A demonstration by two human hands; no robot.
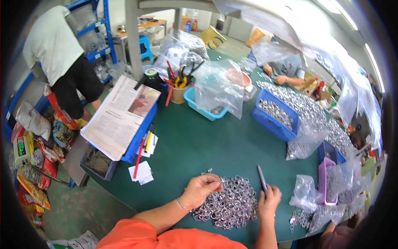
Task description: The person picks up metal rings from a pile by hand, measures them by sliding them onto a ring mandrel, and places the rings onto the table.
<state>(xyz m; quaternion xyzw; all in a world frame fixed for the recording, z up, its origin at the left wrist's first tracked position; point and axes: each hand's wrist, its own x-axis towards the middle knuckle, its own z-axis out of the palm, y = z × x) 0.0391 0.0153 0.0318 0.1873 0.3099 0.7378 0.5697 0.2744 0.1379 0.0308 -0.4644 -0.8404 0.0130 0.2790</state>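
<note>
A heap of small silvery metal rings [228,205] lies on the green table [182,141] just in front of me. Over its upper left part, my left hand [202,190] is closed in a pinch. A small bright metal piece shows at the fingertips, probably a ring like those in the heap. To the right of the heap, my right hand [269,200] grips a slim grey rod-like tool [262,177], its free end pointing away from me. The tool's lower end is hidden in the fist, so its exact kind cannot be told.
Paper cards with a red pen [139,155] lie left, beside a newspaper [120,116] on blue bins. Farther off are a tool pot [178,94], a turquoise basket [213,115] and a blue bin [271,128] of metal parts. Bags and a pink basket [322,182] stand right. Other people are nearby.
</note>
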